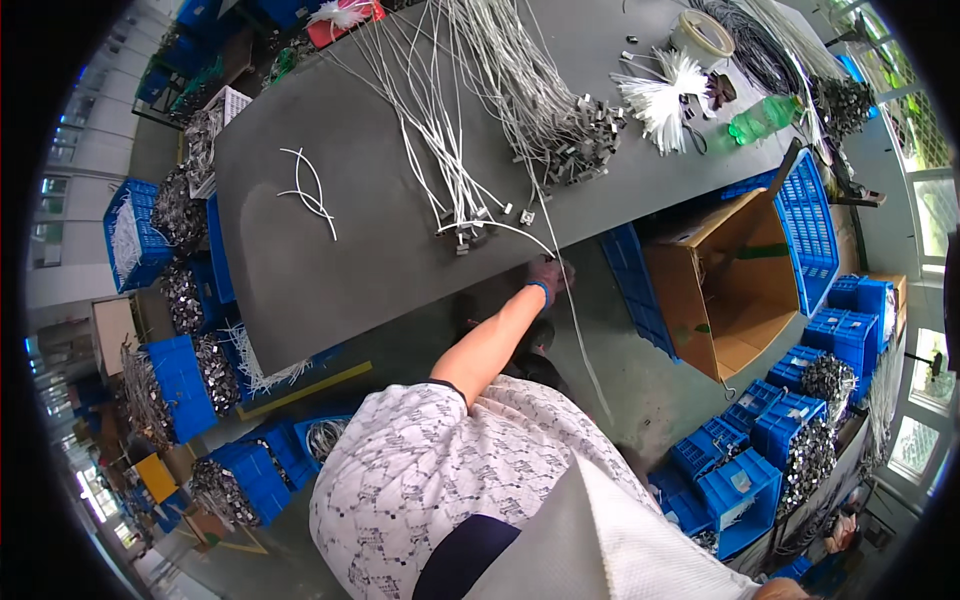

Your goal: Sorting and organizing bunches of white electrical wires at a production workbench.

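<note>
My left hand (545, 272), in a purplish glove with a blue cuff, is at the table's near edge. Its fingers look closed around a long thin pale cable (582, 345), which crosses the edge and hangs toward the floor. A curved white strip (515, 231) runs from a small pile of cable ends to the same hand. A second gloved patch just beside it seems to be my right hand (567, 274); its fingers are too hidden to read. Cables (440, 140) with small metal blocks (470, 232) at their ends lie beyond.
Two crossed white strips (312, 198) lie on the dark table (330, 290). A thick cable bundle (580, 140), white ties (665, 95), a tape roll (702, 38) and a green bottle (765, 120) sit farther off. An open cardboard box (715, 280) in a blue crate stands right.
</note>
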Demonstrator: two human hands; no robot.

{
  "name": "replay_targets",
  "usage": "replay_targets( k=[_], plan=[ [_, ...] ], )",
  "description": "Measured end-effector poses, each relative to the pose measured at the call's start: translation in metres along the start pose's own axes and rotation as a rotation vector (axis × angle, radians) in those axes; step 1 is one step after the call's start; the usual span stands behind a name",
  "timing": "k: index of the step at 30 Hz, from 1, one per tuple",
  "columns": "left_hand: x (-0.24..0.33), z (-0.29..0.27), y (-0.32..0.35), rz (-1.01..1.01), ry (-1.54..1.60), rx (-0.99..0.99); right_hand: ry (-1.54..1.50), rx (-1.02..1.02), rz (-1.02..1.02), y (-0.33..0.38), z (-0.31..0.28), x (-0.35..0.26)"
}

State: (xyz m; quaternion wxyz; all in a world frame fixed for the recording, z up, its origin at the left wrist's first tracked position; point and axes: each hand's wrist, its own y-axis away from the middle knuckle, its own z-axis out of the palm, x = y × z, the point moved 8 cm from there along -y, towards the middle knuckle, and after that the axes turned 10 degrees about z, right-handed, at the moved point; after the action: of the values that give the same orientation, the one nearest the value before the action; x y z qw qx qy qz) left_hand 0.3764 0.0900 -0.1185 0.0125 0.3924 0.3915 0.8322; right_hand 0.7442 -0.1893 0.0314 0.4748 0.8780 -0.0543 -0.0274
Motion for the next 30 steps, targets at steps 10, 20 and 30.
replay_targets(
  k=[10, 20, 30],
  plan=[
    [0.203, 0.053, 0.058, 1.026, -0.968, 0.399, -0.272, 0.053, -0.249, 0.008, 0.163, 0.240],
    [0.257, 0.058, 0.039, 0.656, -0.642, -0.006, 0.081, -0.112, 0.024, -0.082, 0.154, 0.178],
    [0.123, -0.021, 0.048, 0.202, -0.496, -0.326, -0.764, 0.599, -0.552, -0.099, -0.153, -0.252]
  ],
)
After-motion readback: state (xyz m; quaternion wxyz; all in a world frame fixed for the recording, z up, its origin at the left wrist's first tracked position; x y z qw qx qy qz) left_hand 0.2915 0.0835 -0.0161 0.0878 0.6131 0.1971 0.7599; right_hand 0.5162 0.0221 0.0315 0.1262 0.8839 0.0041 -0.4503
